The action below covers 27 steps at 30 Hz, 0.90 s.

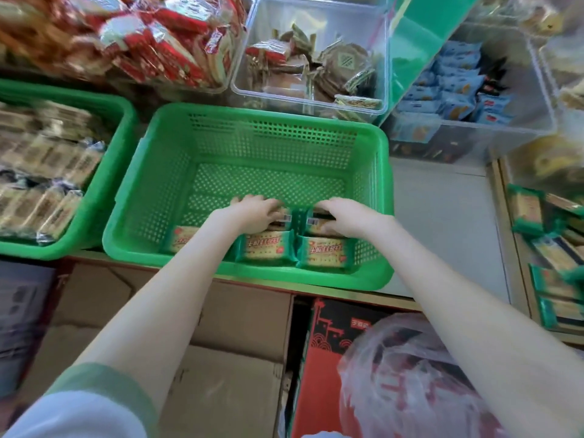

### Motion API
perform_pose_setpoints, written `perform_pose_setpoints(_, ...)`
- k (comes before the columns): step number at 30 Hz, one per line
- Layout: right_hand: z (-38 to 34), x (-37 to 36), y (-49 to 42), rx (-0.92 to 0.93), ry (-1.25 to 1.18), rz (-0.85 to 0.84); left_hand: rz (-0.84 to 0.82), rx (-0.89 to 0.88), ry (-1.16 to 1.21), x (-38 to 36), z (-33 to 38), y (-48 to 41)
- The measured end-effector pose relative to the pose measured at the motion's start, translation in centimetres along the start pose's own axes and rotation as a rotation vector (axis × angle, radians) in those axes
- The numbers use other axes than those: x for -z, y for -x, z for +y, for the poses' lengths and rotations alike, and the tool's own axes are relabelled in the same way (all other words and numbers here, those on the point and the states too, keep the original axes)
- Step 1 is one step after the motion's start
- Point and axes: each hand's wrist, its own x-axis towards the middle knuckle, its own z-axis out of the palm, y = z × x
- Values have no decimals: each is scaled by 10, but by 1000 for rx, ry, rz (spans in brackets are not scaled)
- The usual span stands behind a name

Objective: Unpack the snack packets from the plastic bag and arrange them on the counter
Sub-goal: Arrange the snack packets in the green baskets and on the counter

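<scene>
Left hand (pixel 256 212) grips, it seems, the left packet (pixel 283 218) in the green basket (pixel 268 276); right hand (pixel 345 216) curls round the right packet (pixel 313 220) beside it; the plastic bag (pixel 404 374) sits below.

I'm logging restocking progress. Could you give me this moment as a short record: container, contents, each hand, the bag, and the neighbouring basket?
container: green basket on the counter, floor mostly bare
contents: snack packets lying flat in a row along its near wall
left hand: grips a packet just behind that row
right hand: grips another packet beside it
plastic bag: lower right, below the counter edge, contents unclear
neighbour: second green basket at left, holding wrapped packets
</scene>
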Motion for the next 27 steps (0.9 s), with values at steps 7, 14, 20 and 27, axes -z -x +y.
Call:
perform_pose_setpoints(7,53,-9,115,166,-157,717,586,-168,83,0,124,20)
perform_pose_setpoints(14,232,-50,251,-312,-220,772,684,-587,198,-46,327,43)
perform_pose_setpoints(20,390,-93,337,-562,-148,422,467,-594,15,-109,473,13)
perform_pose_setpoints(27,478,-84,365,-219,-74,28,460,-545,-640,-121,557,-61)
